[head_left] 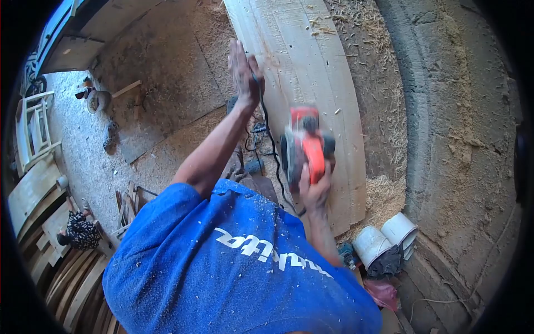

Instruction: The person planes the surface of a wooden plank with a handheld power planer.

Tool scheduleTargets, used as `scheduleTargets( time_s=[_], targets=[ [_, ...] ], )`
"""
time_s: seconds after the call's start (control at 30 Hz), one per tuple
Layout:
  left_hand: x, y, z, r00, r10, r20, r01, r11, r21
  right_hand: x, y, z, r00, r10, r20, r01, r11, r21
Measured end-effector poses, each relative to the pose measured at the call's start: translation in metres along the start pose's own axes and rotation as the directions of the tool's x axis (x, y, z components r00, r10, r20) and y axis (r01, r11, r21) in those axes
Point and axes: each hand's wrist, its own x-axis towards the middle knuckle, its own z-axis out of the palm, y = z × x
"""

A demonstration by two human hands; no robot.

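While the right hand (pixel 314 188) grips the orange planer (pixel 305 146) resting on the plank (pixel 300 55), the left hand (pixel 243 69) is raised flat, fingers straight, by the black cord (pixel 266 119). Two white buckets (pixel 384 239) stand beside the plank's near end.

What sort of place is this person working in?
Most likely a rough carpentry workshop or yard: an orange-and-black electric planer sits on a wide pale wooden plank, loose sawdust and shavings cover the ground beside it, and curved cut wooden boards are stacked at the left.
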Motion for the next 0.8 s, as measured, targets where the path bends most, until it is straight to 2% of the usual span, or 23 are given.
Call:
scheduleTargets(
  time_s=[0.07, 0.13, 0.2, 0.27, 0.33, 0.37, 0.47, 0.53, 0.6, 0.63, 0.67, 0.73, 0.77, 0.8],
  targets=[
    [0.034, -0.02, 0.021, 0.999, 0.001, -0.034, -0.002, 1.0, -0.026, 0.072, -0.027, 0.018, 0.981, -0.189, -0.049, 0.189, 0.982, 0.005],
    [0.049, -0.028, 0.03, 0.997, 0.0, -0.071, -0.004, 0.999, -0.053, 0.133, -0.045, 0.034, 0.971, -0.236, -0.042, 0.235, 0.971, -0.04],
    [0.056, -0.025, 0.034, 0.994, -0.071, -0.079, 0.054, 0.979, -0.194, 0.19, -0.051, 0.057, 0.931, -0.355, -0.086, 0.345, 0.932, -0.108],
    [0.053, -0.021, 0.028, 0.994, -0.087, -0.071, 0.071, 0.977, -0.199, 0.238, -0.059, 0.078, 0.914, -0.388, -0.118, 0.368, 0.916, -0.163],
    [0.054, -0.019, 0.028, 0.989, -0.138, -0.055, 0.12, 0.96, -0.254, 0.283, -0.074, 0.095, 0.918, -0.386, -0.094, 0.381, 0.922, -0.066],
    [0.054, -0.017, 0.027, 0.988, -0.147, -0.052, 0.128, 0.957, -0.261, 0.308, -0.067, 0.111, 0.841, -0.51, -0.181, 0.486, 0.859, -0.159],
    [0.055, -0.02, 0.03, 0.99, -0.117, -0.074, 0.091, 0.953, -0.289, 0.377, -0.09, 0.135, 0.887, -0.451, -0.099, 0.441, 0.891, -0.105],
    [0.058, -0.025, 0.032, 0.99, -0.098, -0.096, 0.067, 0.956, -0.287, 0.414, -0.123, 0.146, 0.884, -0.46, -0.079, 0.457, 0.888, -0.061],
    [0.056, -0.022, 0.029, 0.989, -0.123, -0.078, 0.096, 0.954, -0.286, 0.461, -0.124, 0.175, 0.886, -0.455, -0.087, 0.453, 0.89, -0.05],
    [0.056, -0.021, 0.03, 0.987, -0.133, -0.096, 0.1, 0.953, -0.287, 0.476, -0.124, 0.185, 0.891, -0.443, -0.102, 0.441, 0.897, -0.043],
    [0.056, -0.021, 0.029, 0.987, -0.128, -0.094, 0.097, 0.954, -0.284, 0.481, -0.126, 0.187, 0.905, -0.411, -0.111, 0.395, 0.908, -0.142],
    [0.055, -0.024, 0.029, 0.985, -0.141, -0.098, 0.108, 0.952, -0.286, 0.466, -0.124, 0.176, 0.92, -0.386, -0.063, 0.368, 0.91, -0.191],
    [0.057, -0.033, 0.036, 0.982, -0.054, -0.182, 0.012, 0.975, -0.223, 0.45, -0.119, 0.167, 0.86, -0.498, -0.111, 0.485, 0.866, -0.124],
    [0.061, -0.036, 0.034, 0.982, -0.049, -0.183, 0.005, 0.973, -0.23, 0.425, -0.109, 0.155, 0.785, -0.598, -0.162, 0.596, 0.801, -0.065]
  ],
)
